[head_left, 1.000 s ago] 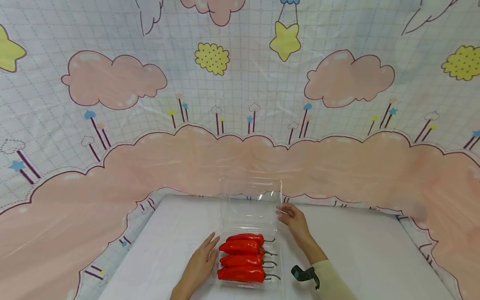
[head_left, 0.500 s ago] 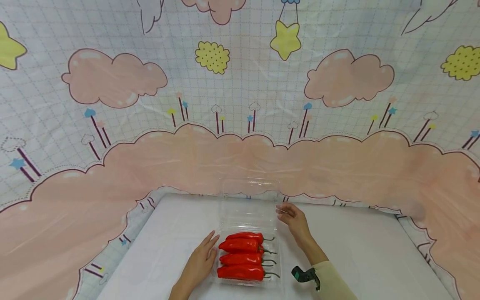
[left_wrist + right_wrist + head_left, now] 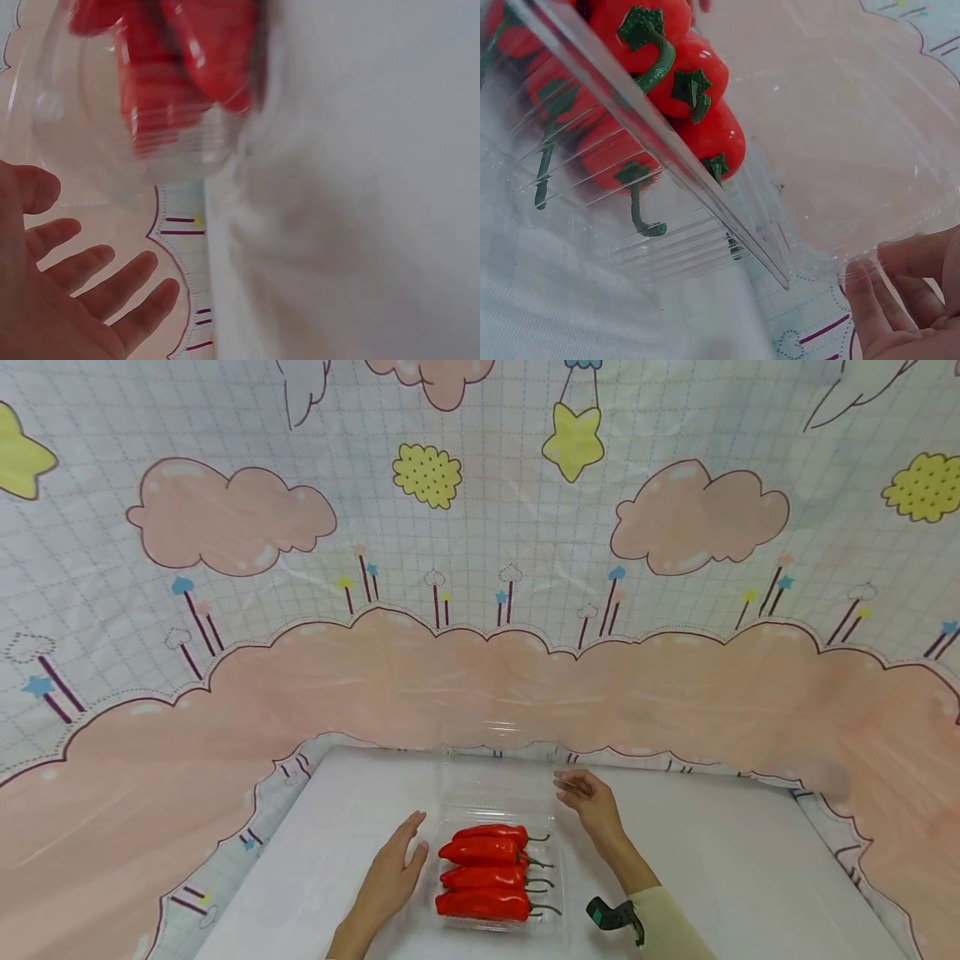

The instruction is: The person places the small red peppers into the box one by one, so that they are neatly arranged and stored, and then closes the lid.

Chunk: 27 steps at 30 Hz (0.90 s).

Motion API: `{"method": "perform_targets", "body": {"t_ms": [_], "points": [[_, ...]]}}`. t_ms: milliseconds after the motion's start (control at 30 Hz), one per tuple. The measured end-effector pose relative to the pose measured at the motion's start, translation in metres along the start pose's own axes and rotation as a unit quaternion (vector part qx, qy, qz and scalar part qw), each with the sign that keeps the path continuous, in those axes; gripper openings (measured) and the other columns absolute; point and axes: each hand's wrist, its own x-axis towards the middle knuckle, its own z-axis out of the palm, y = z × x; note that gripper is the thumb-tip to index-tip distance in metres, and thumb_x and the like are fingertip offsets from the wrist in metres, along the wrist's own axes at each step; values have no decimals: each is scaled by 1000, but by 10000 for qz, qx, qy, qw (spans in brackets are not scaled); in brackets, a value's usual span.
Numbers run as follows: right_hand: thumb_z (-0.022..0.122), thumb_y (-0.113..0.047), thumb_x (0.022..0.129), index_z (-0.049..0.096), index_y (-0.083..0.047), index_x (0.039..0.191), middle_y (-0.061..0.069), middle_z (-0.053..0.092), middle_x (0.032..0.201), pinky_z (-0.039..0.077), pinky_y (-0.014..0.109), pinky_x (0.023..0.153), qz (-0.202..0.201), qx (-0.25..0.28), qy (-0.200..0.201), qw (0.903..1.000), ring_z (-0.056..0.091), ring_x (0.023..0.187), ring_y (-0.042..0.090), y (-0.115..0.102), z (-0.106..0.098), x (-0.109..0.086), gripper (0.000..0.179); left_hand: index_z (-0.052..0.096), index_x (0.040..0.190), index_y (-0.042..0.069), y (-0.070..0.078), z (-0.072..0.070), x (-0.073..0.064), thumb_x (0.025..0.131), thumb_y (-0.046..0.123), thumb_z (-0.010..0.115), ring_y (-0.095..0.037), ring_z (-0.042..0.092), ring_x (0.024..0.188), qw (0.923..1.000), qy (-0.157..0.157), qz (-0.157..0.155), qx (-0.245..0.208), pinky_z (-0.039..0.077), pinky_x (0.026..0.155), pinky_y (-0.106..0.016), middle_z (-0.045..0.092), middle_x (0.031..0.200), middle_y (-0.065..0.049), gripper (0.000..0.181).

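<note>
Several red peppers (image 3: 483, 878) with green stems lie side by side in a clear plastic clamshell box (image 3: 498, 815), stems toward the right. Its transparent lid (image 3: 491, 783) stands raised at the far side, its outline faint in the head view. At the lid's right edge, my right hand (image 3: 590, 803) pinches the plastic between thumb and fingers, as the hand (image 3: 911, 296) in the right wrist view shows. My left hand (image 3: 388, 875) is just left of the box, apart from it, thumb spread. In the left wrist view this hand (image 3: 82, 289) has relaxed fingers and holds nothing.
The box rests on a white table (image 3: 697, 860). Behind and around the table hangs a printed curtain (image 3: 480, 681) with clouds and stars. A small black device (image 3: 611, 913) is strapped at the right wrist, by a pale sleeve (image 3: 667, 922).
My left hand has drawn a little left from the box's side, its thumb spreading. The lid's glare and outline have faded as its angle shifts slightly. My right hand stays nearly in place.
</note>
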Motion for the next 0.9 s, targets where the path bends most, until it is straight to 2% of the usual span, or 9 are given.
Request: {"method": "perform_targets", "body": {"t_ms": [233,400,533,700,900], "points": [[63,15,84,57,11,111,27,60,133,57,21,88,-31,-143,-28,9999,67,115,27,1,0,-3,27,43,147,9,4,-21,20,100,18,54,-38,55,129,9981,406,344,-299,49,100,-57,50,148,-17,49],[63,13,86,57,10,111,27,59,134,56,21,90,-59,-256,-99,9996,63,119,33,0,-1,-3,26,42,148,9,18,-32,36,101,19,52,-39,53,131,9954,500,473,-662,48,102,-57,49,147,-20,49],[64,10,87,57,9,110,24,60,134,56,21,91,-128,-426,-140,9989,62,121,34,-2,-1,-2,24,40,149,9,28,-36,46,102,18,50,-40,51,133,9943,494,463,-821,46,104,-58,47,149,-19,49],[65,9,87,59,6,109,20,63,133,56,19,89,-175,-685,-104,9974,67,115,24,-3,-3,-1,23,37,150,9,36,-35,55,102,18,50,-39,49,134,9939,485,394,-910,45,105,-57,46,150,-19,50],[65,9,86,59,7,107,22,62,132,56,17,87,-283,-673,-106,9973,69,110,17,-2,-4,-2,23,34,152,10,46,-36,67,101,14,50,-38,46,137,9884,748,454,-1241,40,110,-56,44,150,-20,54]]}}
